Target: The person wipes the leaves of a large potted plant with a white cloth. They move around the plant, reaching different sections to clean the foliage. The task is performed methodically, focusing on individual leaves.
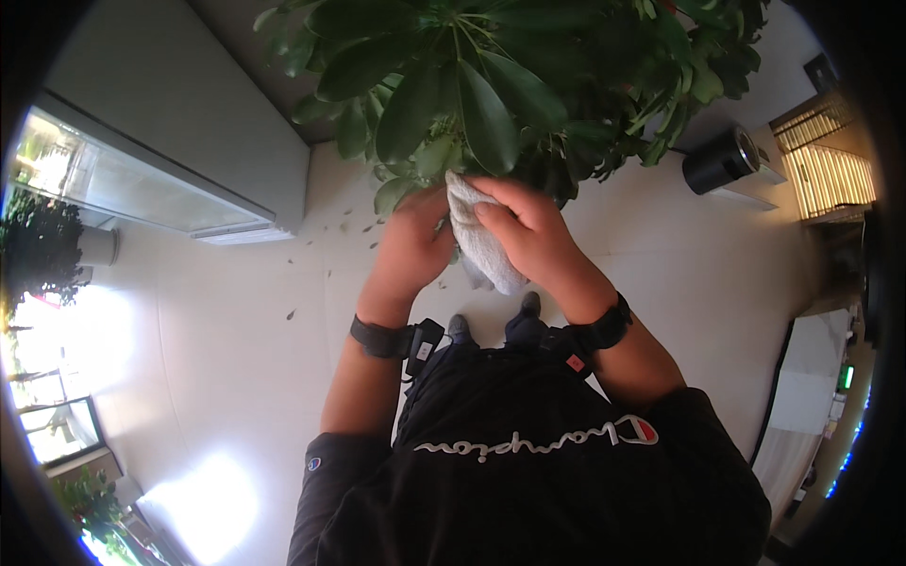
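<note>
A light grey cloth (485, 244) is bunched in my right hand (527, 219), its thumb pressed on top and its fingers reaching to the lower leaves. Beside the cloth, my left hand (417, 237) is raised among the low leaves of a large green potted plant (488, 106). The fingertips of that hand are hidden by leaves, so its hold cannot be told. Broad glossy leaves spread above both hands; the plant's pot is out of sight.
Fallen leaves (291, 315) lie on the pale tiled floor (248, 354) to the left. A grey cabinet-like structure (212, 106) stands at upper left. A black cylindrical bin (718, 161) is at right, above a white-topped counter (807, 382).
</note>
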The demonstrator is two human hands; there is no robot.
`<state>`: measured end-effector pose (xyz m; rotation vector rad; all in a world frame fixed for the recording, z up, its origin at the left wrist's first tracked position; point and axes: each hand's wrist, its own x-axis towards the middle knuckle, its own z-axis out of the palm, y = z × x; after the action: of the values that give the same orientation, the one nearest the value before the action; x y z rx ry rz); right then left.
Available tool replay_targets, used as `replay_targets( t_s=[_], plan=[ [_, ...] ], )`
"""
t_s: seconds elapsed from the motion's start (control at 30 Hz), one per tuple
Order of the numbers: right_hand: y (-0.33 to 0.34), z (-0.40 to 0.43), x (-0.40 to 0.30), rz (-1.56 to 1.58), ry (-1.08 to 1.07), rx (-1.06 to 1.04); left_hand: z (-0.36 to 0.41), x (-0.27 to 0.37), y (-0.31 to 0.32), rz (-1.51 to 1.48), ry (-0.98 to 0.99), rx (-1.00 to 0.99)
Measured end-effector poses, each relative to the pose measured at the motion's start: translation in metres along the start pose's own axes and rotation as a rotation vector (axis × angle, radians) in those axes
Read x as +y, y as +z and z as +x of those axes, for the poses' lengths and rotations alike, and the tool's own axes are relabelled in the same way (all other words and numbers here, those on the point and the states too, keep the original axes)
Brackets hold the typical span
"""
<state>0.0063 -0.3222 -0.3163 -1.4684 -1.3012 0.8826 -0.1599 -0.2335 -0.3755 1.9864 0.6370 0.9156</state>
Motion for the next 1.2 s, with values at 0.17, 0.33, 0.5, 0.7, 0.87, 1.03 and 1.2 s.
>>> replay_targets(
  t_s=[0.17,0.33,0.5,0.7,0.87,1.03,1.2],
  plan=[
    [-0.013,-0.011,-0.005,-0.04,-0.161,-0.169,0.004,-0.013,0.006,-0.248,-0.17,0.018],
    [-0.035,-0.027,0.005,-0.09,0.003,-0.2,0.031,-0.037,0.025,-0.452,-0.24,-0.026],
    [-0.041,-0.035,0.015,-0.074,0.006,-0.161,0.03,-0.044,0.031,-0.357,-0.252,0.0],
    [-0.032,-0.035,0.01,-0.084,0.094,-0.153,0.012,-0.046,0.026,-0.89,-0.462,0.211],
    [-0.023,-0.032,-0.008,-0.221,0.032,-0.137,0.005,-0.036,0.037,-1.056,-0.445,0.268],
    [0.018,-0.004,-0.002,-0.519,-0.183,-0.021,0.003,-0.04,0.035,-0.996,-0.475,0.276],
    [0.021,0.008,0.008,-0.58,-0.135,0.029,-0.003,-0.044,0.03,-0.889,-0.463,0.201]
  ],
)
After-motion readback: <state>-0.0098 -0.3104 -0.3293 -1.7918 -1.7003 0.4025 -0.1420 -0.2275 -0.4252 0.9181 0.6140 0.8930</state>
